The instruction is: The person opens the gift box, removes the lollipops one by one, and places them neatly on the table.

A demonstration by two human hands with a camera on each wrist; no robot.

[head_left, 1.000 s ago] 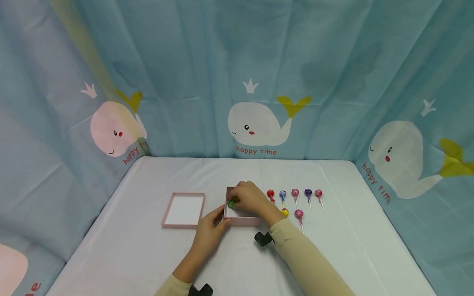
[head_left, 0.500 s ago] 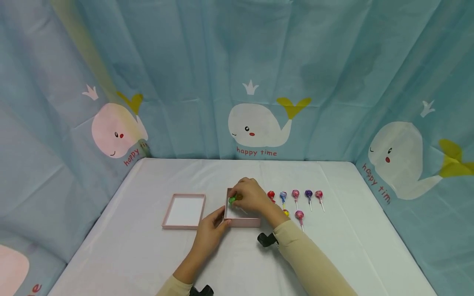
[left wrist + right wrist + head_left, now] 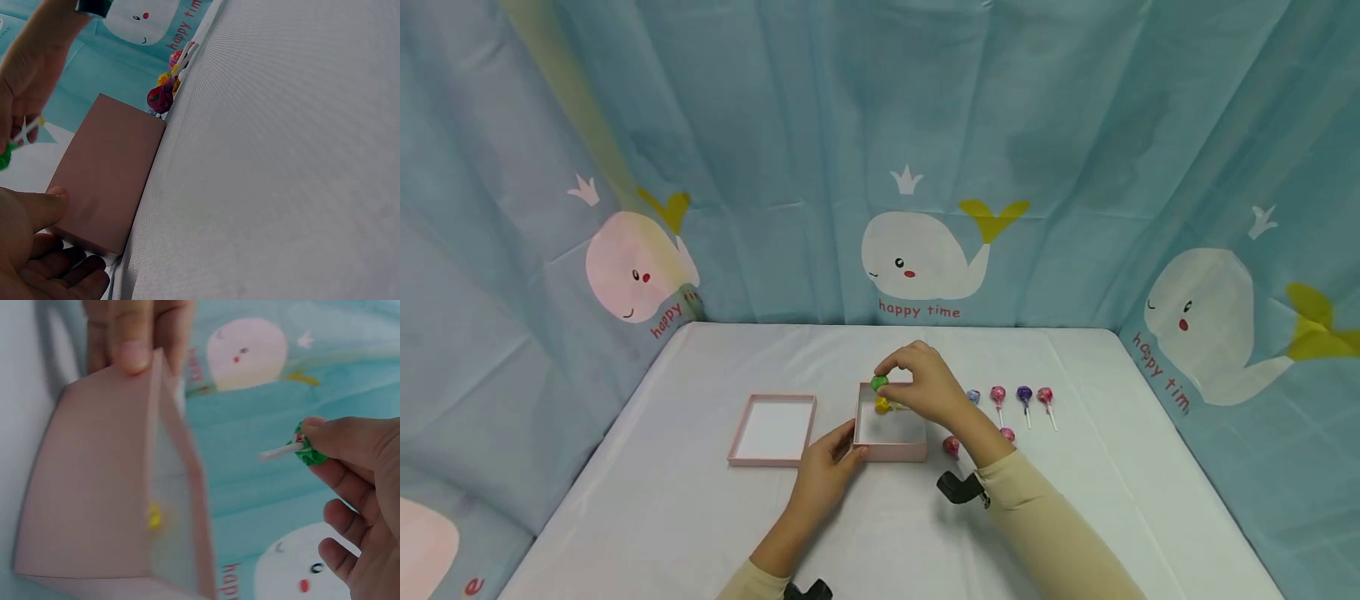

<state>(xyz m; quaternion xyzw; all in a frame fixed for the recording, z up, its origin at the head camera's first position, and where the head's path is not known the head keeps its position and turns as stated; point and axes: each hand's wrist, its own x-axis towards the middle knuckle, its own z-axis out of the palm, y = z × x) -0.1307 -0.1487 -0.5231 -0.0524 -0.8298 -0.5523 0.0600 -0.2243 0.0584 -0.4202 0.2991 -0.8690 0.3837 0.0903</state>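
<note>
My right hand (image 3: pixel 928 387) pinches a green-wrapped lollipop (image 3: pixel 310 452) by its candy end between thumb and forefinger, over the back of a pink box (image 3: pixel 891 452). The white stick points away from the fingers in the right wrist view. Inside the open-topped box lies a yellow lollipop (image 3: pixel 882 405) against its white floor. At the box's front left corner my left hand (image 3: pixel 827 471) grips it, thumb on the front wall and fingers at the side. The left wrist view shows that thumb pressed on the pink wall (image 3: pixel 109 175).
Left of the box lies its shallow pink lid (image 3: pixel 730 457), white inside up. To the right are several lollipops, among them a purple one (image 3: pixel 1025 395), a blue one (image 3: pixel 973 397) and a red-pink one (image 3: pixel 951 447). A whale-print curtain (image 3: pixel 775 167) stands behind the white table (image 3: pixel 700 358).
My right hand has risen from inside the box with the green lollipop, uncovering the yellow one there. A red-pink lollipop near the box has come into view. The left hand has stayed put.
</note>
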